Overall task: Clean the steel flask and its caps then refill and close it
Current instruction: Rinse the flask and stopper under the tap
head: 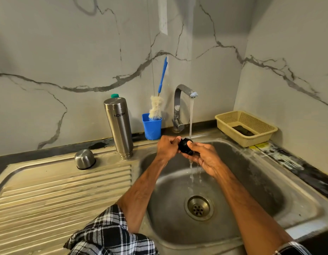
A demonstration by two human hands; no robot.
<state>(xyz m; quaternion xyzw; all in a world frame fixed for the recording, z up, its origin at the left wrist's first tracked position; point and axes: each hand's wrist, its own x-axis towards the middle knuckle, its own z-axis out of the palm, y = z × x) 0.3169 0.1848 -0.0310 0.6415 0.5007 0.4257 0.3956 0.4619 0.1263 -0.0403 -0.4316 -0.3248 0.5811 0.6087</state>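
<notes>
Head view: both hands hold a black cap (185,146) under running water over the sink (270,181).
Left hand (167,148) and right hand (205,159) each grip the cap; beyond, a steel cup (85,159) and the flask (119,127) stand inverted on the drainboard (58,190), tap (181,105) behind.

Pretty even indoor light here, a bit warm and dim, with a bright strip up the wall (162,14) above my tap (184,94). My steel flask (119,126) and sink (260,166) pick up soft glare, and shadows stay faint. The wide lens bends the edges hard, and my checked sleeve (108,234) looks slightly soft.
</notes>
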